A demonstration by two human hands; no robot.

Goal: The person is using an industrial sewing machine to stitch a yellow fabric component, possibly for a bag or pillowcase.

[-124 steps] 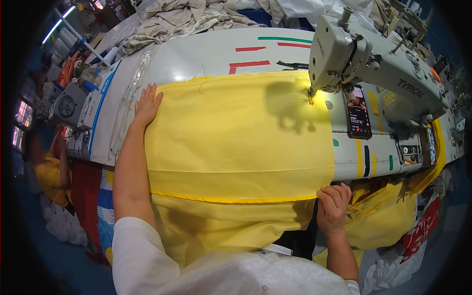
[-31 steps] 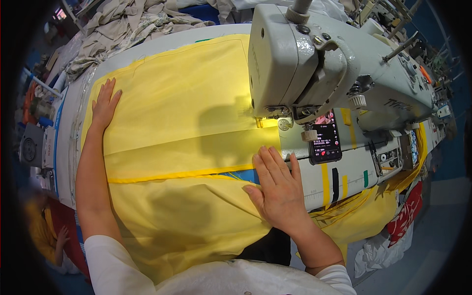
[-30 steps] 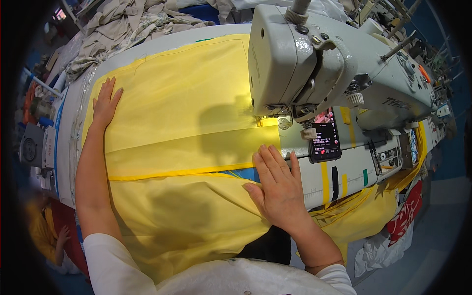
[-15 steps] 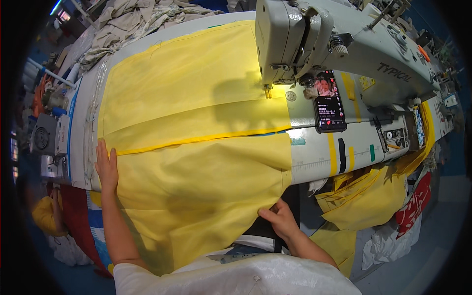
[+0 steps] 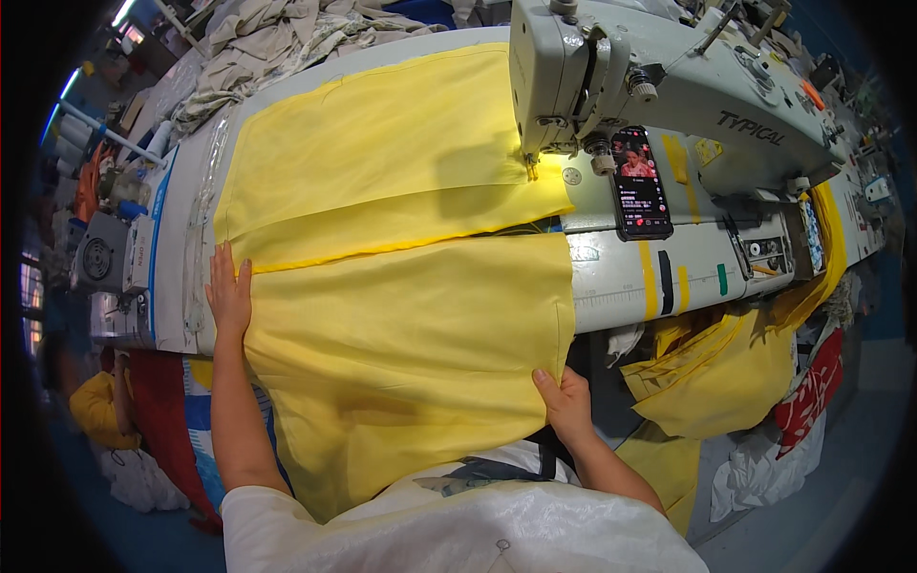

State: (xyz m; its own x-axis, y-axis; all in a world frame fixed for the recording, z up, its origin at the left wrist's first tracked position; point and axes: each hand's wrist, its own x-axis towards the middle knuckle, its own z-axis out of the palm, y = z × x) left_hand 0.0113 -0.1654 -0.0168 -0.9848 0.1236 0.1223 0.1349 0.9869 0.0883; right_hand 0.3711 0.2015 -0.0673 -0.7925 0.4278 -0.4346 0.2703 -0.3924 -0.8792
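A large sheet of yellow fabric [image 5: 401, 325] spreads over the sewing table and hangs down over my lap, with a fold running across its middle. My left hand [image 5: 229, 291] lies flat on the fabric's left edge, fingers stretched out just below the fold. At the lower right edge, my right hand [image 5: 565, 401] pinches the fabric between thumb and fingers. The upper part of the cloth reaches under the needle area of a grey sewing machine [image 5: 669, 76]. A narrow dark gap shows along the fold's right end.
A smartphone [image 5: 642, 181] with its screen lit lies right of the needle. An open compartment [image 5: 766, 253] with a bobbin sits further right. More yellow pieces [image 5: 721, 372] hang off the front edge. Crumpled beige cloth [image 5: 277, 48] heaps at the back left. A grey box-shaped device [image 5: 103, 253] stands left.
My right hand has moved up and right with the fabric edge, pulling the lower part straighter. The left hand sits slightly higher and further right in the picture, and the view has shifted a little.
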